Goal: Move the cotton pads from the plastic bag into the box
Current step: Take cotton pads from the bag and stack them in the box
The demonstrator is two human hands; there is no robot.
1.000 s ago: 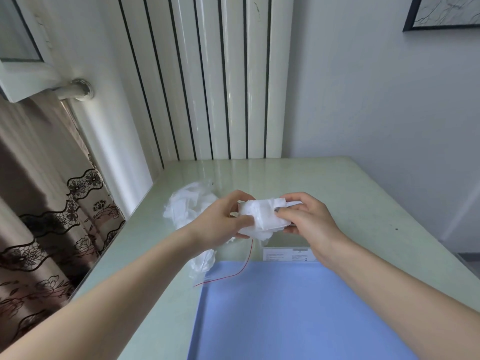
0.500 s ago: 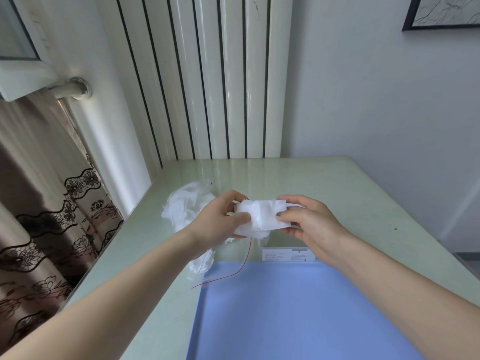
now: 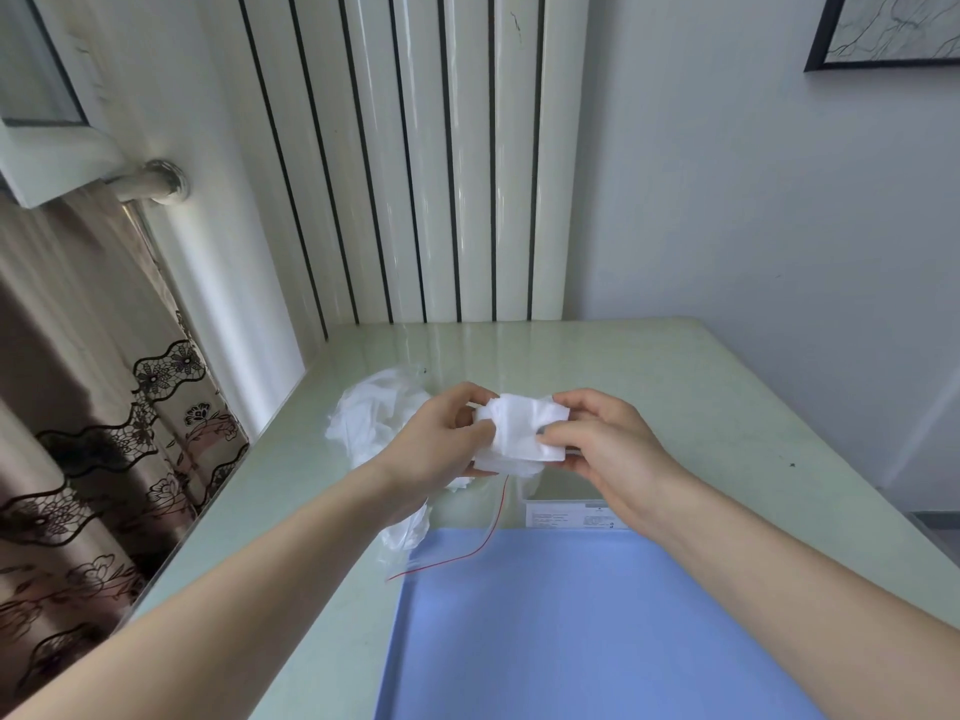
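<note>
Your left hand (image 3: 436,444) and right hand (image 3: 602,449) hold a stack of white pads (image 3: 522,433) in the air above the table (image 3: 675,387). Both hands have curled fingers pinching the stack, one from each side. A clear bag (image 3: 498,517) with a red strip hangs under the pads. A crumpled white pile (image 3: 371,418) lies just behind your left hand. A blue sheet (image 3: 571,631) lies near you.

Home room, white radiator (image 3: 415,158), floral lace curtain (image 3: 104,433), framed picture (image 3: 888,28), glass-topped table (image 3: 675,387)
</note>
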